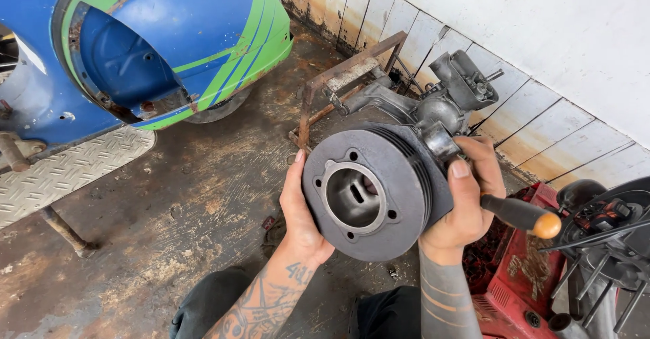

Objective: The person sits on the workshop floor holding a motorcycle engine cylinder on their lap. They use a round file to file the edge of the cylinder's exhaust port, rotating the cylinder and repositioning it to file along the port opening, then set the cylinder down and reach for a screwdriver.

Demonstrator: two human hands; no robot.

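Head view: both hands hold up a dark grey finned cylinder [371, 191] over the stained floor [189, 203], in front of the knees. The left hand [298, 210] lies along its left rim, palm against the fins and fingers curled behind, out of sight. The right hand [467, 200] wraps the right side, thumb forward on the fins, and also grips a tool with a black shaft and an orange knob [535, 220], which sticks out to the right.

The cylinder's bore faces the camera, so its long axis runs from the viewer toward the wall; a slot-shaped port shows inside the bore, and four stud holes ring it. Just behind sits a grey engine casing [440, 102] on a rusty frame [338, 81].

A red toolbox [514, 278] stands open at lower right; its contents are too dark to tell. A blue and green scooter body [135, 48] fills the upper left.
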